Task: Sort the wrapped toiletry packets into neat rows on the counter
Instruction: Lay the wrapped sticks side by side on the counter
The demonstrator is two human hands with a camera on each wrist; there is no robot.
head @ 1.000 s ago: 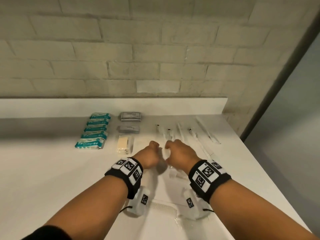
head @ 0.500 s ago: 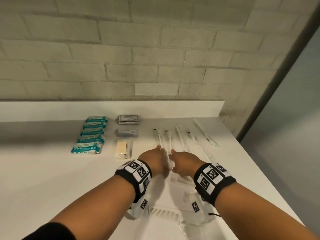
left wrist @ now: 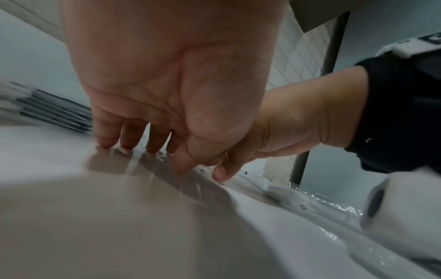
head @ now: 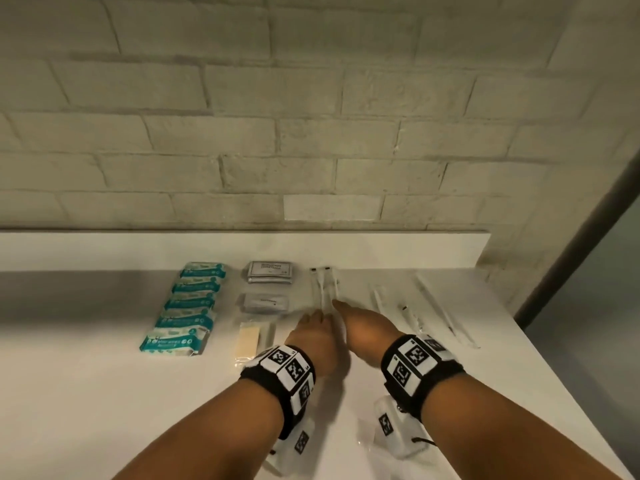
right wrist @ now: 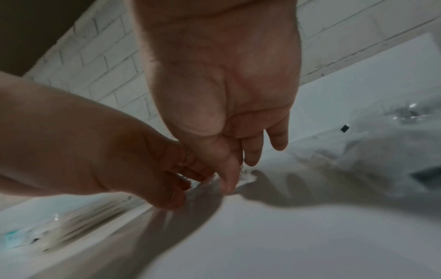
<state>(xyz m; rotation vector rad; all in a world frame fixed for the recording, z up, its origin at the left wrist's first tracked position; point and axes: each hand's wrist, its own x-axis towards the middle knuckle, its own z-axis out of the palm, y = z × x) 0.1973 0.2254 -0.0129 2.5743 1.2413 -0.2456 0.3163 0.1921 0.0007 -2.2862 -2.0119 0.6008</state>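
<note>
Clear-wrapped sticks (head: 323,289), two side by side with dark tips toward the wall, lie on the white counter (head: 86,375), right of the grey packets (head: 270,271). My left hand (head: 313,337) has straight fingers, tips pressing flat on the near end of the wrappers; it grips nothing. My right hand (head: 363,327) is likewise extended, its fingertips (right wrist: 250,160) resting on the same film, holding nothing. Judged step: sliding this pair square into its row. To do it well, I press lightly and push evenly with both hands, since the thin film probably slips and skews.

No containers are in view; the goods lie in rows: teal packets (head: 187,306) at left, a pale bar (head: 247,341) near the grey ones, loose sticks (head: 446,313) at right, unsorted.
</note>
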